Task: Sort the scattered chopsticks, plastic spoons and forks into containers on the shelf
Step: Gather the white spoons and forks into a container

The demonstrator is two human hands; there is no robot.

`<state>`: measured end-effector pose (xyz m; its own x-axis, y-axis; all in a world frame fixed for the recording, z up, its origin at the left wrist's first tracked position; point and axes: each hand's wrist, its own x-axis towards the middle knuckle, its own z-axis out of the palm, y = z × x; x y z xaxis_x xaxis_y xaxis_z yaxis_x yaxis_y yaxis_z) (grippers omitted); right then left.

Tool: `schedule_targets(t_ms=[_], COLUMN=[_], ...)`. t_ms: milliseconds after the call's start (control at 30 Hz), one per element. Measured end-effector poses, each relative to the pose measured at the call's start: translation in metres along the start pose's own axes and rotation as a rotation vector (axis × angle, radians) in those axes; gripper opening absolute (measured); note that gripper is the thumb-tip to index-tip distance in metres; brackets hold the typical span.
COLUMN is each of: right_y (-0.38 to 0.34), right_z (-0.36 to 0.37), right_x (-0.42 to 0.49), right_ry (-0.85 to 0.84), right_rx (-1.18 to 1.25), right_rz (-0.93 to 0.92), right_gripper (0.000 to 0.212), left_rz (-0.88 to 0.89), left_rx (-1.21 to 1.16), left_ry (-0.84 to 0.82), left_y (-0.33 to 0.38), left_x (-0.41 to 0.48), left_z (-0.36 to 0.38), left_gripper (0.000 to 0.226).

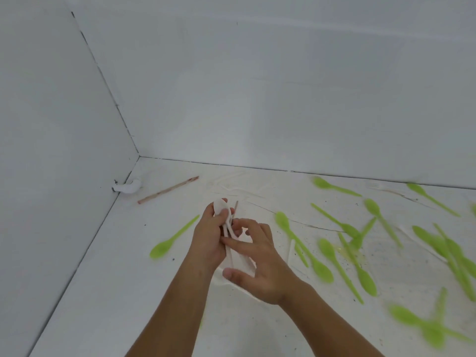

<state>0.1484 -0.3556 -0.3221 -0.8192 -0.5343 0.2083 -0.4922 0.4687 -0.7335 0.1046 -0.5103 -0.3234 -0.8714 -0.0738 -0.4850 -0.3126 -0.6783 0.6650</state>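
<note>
**Current grip status**

Chopstick (pixel 168 189) lies far left. Left hand (pixel 207 240) curls its fingers round the white cutlery bundle (pixel 220 206); right hand (pixel 260 266) pinches the handles, remaining fingers spread. Green spoons (pixel 323 271) lie scattered at right

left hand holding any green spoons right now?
No, the left hand grips only white cutlery, while the green spoons lie loose on the white surface.
</note>
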Motion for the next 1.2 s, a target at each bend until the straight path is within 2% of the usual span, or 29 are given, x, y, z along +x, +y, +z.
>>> schedule_targets(t_ms=[67, 100, 133, 167, 200, 267, 333, 367, 467, 567, 633, 733, 800, 833, 933, 1033, 1133, 1200], right_y=[0.010, 0.017, 0.026, 0.033, 0.036, 0.031, 0.022, 0.018, 0.015, 0.022, 0.024, 0.020, 0.009, 0.003, -0.008, -0.008, -0.008, -0.002], right_z=[0.002, 0.001, 0.000, 0.000, 0.003, 0.015, 0.033, 0.045, 0.067, 0.066, 0.051, 0.019, 0.008, 0.008, 0.020, 0.033, 0.044, 0.043], right_x=[0.000, 0.002, 0.006, 0.009, 0.009, 0.005, -0.002, -0.004, -0.007, -0.010, -0.011, -0.005, 0.005, 0.010, 0.023, 0.023, 0.019, 0.018], right_ry=[0.162, 0.274, 0.303, 0.215, 0.046, -0.248, -0.338, -0.338, -0.279, -0.201, -0.036, 0.244, 0.277, 0.266, 0.244, 0.308, 0.309, 0.276], right_rx=[0.174, 0.160, 0.069, -0.040, -0.118, -0.189, -0.290, -0.352, -0.413, -0.310, -0.160, 0.206, 0.454, 0.496, 0.303, 0.110, 0.050, 0.096], right_rz=[0.163, 0.254, 0.341, 0.420, 0.479, 0.504, 0.447, 0.418, 0.364, 0.552, 0.700, 0.840, 0.865, 0.856, 0.823, 0.777, 0.735, 0.719], right_gripper=[0.033, 0.021, 0.013, 0.011, 0.010, 0.007, 0.029, 0.033, 0.017, 0.007, 0.011, 0.025, 0.028, 0.028, 0.029, 0.033, 0.042, 0.047], left_rz=[0.026, 0.042, 0.056, 0.064, 0.065, 0.053, 0.048, 0.053, 0.068, 0.065, 0.070, 0.069, 0.056, 0.048, 0.020, -0.041, -0.008, 0.023], left_rx=[-0.067, -0.086, -0.091, -0.089, -0.082, -0.069, -0.054, -0.039, 0.010, 0.060, 0.110, 0.170, 0.204, 0.221, 0.230, 0.170, 0.294, 0.372], left_ry=[0.007, 0.025, 0.044, 0.055, 0.061, 0.064, 0.061, 0.055, 0.035, 0.037, 0.028, 0.009, -0.034, -0.068, -0.154, -0.140, -0.124, -0.111], left_y=[0.008, 0.012, 0.017, 0.020, 0.023, 0.024, 0.021, 0.020, 0.015, 0.011, 0.008, 0.001, -0.006, -0.010, -0.022, -0.028, -0.036, -0.040], left_x=[0.004, 0.006, 0.008, 0.009, 0.009, 0.009, 0.006, 0.004, -0.002, -0.010, -0.016, -0.023, -0.028, -0.030, -0.036, -0.036, -0.032, -0.032], left_z=[-0.010, -0.016, -0.022, -0.028, -0.033, -0.040, -0.043, -0.043, -0.044, -0.050, -0.054, -0.054, -0.048, -0.044, -0.032, -0.028, -0.033, -0.036], left_gripper=[0.024, 0.024, 0.023, 0.022, 0.020, 0.020, 0.026, 0.031, 0.040, 0.039, 0.039, 0.039, 0.038, 0.037, 0.032, 0.024, 0.020, 0.021])
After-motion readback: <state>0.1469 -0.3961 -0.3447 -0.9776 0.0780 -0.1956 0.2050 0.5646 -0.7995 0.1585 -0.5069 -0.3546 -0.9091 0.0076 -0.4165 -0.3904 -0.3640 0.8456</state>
